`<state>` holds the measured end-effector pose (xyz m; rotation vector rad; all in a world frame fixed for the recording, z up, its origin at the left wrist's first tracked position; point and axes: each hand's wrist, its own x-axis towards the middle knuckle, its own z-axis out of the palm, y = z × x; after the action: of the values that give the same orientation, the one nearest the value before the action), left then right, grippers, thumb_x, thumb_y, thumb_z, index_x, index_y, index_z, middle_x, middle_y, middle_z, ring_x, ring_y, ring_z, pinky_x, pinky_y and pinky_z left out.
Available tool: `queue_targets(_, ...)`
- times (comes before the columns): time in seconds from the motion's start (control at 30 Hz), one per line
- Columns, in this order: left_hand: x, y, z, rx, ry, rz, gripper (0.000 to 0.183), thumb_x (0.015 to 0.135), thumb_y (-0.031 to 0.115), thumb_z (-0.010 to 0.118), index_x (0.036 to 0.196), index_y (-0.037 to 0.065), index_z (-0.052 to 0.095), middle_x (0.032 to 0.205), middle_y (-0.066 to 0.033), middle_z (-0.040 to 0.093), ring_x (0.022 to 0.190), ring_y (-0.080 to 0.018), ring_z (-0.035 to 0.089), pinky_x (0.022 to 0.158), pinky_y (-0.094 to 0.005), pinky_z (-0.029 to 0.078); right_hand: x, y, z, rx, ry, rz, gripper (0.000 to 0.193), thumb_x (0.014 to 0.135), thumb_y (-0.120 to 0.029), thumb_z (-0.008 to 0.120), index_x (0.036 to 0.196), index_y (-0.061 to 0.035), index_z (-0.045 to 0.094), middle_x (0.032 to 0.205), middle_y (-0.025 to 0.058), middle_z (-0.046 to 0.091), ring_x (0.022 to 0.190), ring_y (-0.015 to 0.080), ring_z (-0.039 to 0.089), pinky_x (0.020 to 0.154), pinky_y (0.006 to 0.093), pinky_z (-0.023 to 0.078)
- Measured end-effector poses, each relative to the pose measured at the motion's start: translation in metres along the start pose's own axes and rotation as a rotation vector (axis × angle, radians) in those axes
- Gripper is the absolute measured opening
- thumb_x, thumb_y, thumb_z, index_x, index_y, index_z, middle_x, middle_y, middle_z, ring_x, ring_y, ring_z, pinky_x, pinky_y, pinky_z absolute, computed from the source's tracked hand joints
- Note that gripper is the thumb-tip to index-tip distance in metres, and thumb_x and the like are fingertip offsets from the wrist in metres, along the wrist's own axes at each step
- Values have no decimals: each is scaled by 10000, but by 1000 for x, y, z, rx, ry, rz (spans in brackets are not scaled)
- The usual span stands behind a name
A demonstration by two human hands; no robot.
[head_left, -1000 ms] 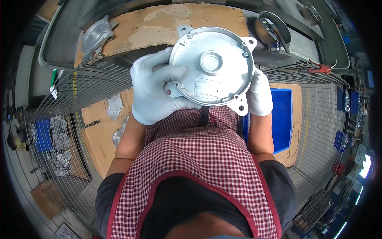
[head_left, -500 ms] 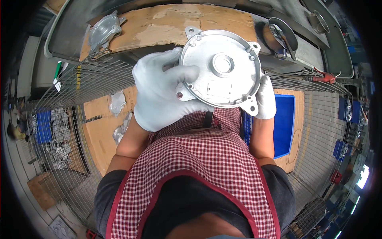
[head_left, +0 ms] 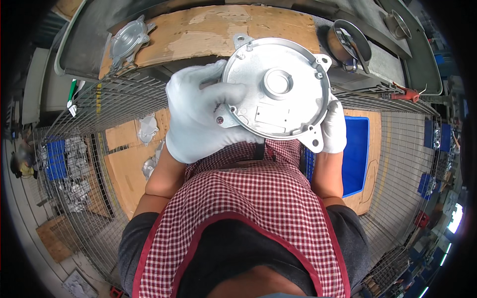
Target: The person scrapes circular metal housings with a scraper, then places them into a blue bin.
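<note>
Both of my gloved hands hold up a round silver metal cover (head_left: 303, 94), its hollow side toward me. A raised ring stands near its centre, and perforated lugs stick out from its rim. My left hand (head_left: 198, 111), in a white glove, is closed on the left edge, with the thumb over the inner face and the other fingers partly hidden underneath. At the lower right edge, beside a lug, my right hand (head_left: 334, 128) grips the rim; most of its fingers are behind the cover.
A similar metal cover (head_left: 130, 40) lies at the left of the cardboard-topped bench (head_left: 218, 30). A metal pot (head_left: 355, 42) with tools stands at the right. Wire mesh (head_left: 402, 164) flanks me on both sides. Below are a blue bin (head_left: 355, 159) and more castings (head_left: 147, 128) on cardboard.
The metal cover has turned slightly clockwise and its lower edge has dropped a little. My right hand has moved slightly down with it; both hands keep their hold.
</note>
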<state>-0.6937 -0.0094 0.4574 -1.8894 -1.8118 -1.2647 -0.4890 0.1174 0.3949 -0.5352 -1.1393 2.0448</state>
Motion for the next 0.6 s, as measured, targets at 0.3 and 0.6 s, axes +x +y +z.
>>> queue_targets(0.3, -28, -15, 49, -108, -558, -32, 749, 587, 426, 778, 1195, 52, 553, 1224, -166, 563, 1024, -323, 549, 877, -405, 403, -20, 28, -70, 242, 156, 311, 475, 813, -120, 614, 1235, 51, 479, 1090, 130, 620, 960, 188, 626, 777, 301, 527)
queue_targets(0.6, -72, -57, 65, -78, -714, -189, 439, 759, 354, 690, 1099, 84, 627, 1126, -102, 630, 1035, -273, 581, 906, -387, 414, -120, 137, -309, 383, 1242, 226, 241, 849, -166, 494, 1071, -121, 578, 926, 25, 635, 749, 169, 585, 624, 293, 443)
